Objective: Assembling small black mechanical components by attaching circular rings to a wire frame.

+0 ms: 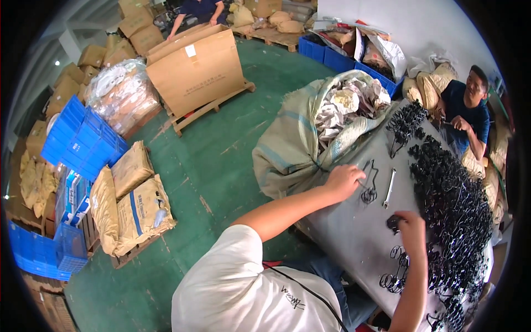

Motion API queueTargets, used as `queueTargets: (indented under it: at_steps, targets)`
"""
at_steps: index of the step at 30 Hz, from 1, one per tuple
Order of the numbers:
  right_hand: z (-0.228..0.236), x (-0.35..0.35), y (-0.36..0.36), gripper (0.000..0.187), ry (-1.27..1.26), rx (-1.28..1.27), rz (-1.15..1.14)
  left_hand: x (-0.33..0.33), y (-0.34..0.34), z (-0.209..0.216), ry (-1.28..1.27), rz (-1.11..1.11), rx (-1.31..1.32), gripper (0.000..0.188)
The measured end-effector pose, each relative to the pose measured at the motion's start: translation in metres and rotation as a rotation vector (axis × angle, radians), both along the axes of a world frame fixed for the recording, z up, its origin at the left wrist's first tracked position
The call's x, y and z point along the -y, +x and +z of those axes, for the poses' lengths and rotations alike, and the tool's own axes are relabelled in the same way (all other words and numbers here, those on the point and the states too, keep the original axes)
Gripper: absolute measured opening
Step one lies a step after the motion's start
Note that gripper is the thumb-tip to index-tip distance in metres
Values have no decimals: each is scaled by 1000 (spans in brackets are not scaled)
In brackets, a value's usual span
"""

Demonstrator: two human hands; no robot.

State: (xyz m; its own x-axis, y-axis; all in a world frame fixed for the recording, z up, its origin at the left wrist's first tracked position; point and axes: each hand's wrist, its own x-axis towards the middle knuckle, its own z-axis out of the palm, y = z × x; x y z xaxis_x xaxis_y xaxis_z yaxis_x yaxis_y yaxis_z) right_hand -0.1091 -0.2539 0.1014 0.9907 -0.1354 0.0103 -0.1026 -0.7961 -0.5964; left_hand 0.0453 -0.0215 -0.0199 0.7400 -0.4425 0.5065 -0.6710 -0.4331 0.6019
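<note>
My left hand [344,181] is closed near the table's left edge, with thin black wire at its fingertips. Beside those fingertips, a black bent-wire piece [369,195] with a looped end rests on the grey tabletop [345,232]. A silver wrench [389,188] lies just to the right of it. Nearer to me, my right hand [412,226] is closed around a small black part [394,222], whose exact shape is blurred. A large heap of black bent-wire pieces [451,193] covers the table's right side, and several loose ones [392,279] lie below my right hand.
A woven sack [287,138] stuffed with crumpled paper leans at the table's far left. Across the table sits another person [467,116]. Blue crates [337,60] stand behind. On the green floor are a big carton [193,72] on a pallet and stacked bags [146,207].
</note>
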Motion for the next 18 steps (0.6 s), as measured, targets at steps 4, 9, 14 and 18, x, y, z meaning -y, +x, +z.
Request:
queueTargets:
  at_steps: [4,9,14,18]
  targets:
    - [-32,-43,-14,29,-80,-13,217,14,15,8,-44,37,62,30]
    - [-70,-61,1,28,63,-36,181,-16,-38,45,-18,54,325,58]
    - [-64,-45,-34,30,-157,88,101,-4,-107,39,69,-392,72,65]
    - [-66,-32,-27,20,-341,69,-100,9,-111,31,298,-376,-16,58]
